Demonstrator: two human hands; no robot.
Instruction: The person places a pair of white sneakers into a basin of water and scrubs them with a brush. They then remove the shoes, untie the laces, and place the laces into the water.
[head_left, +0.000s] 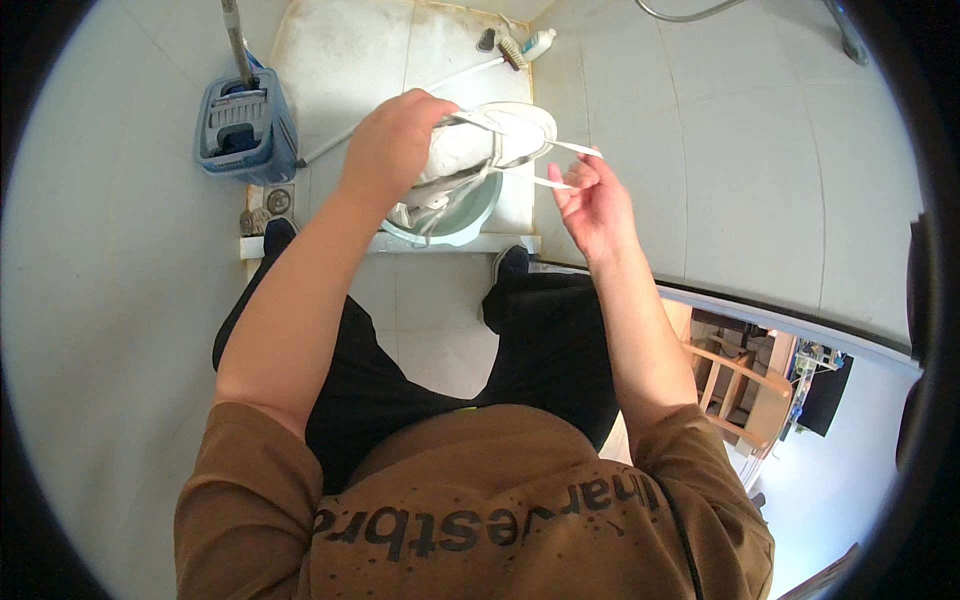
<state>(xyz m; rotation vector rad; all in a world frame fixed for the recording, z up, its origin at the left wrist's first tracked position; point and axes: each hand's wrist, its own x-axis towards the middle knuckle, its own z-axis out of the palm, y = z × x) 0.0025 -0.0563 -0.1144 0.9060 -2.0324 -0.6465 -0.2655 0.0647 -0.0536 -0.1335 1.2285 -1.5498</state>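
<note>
My left hand (394, 146) grips a white shoe (465, 146) by its far side, and the fingertips partly vanish behind it. The shoe hangs over a pale green plastic basin (480, 217). From the shoe, two strands of white shoelace (532, 178) stretch out to the right. My right hand (596, 199) pinches those strands between its fingers and thumb. Below the held shoe, another whitish item with laces (409, 215) shows at the basin's left side; its full shape is hidden.
A blue mop bucket (247, 161) with a mop handle (238, 45) stands left. A long-handled scrub brush (511, 54), a small dark brush (487, 40) and a white bottle (538, 45) lie at the back corner. A raised sill (375, 242) crosses before my feet, near a floor drain (278, 200).
</note>
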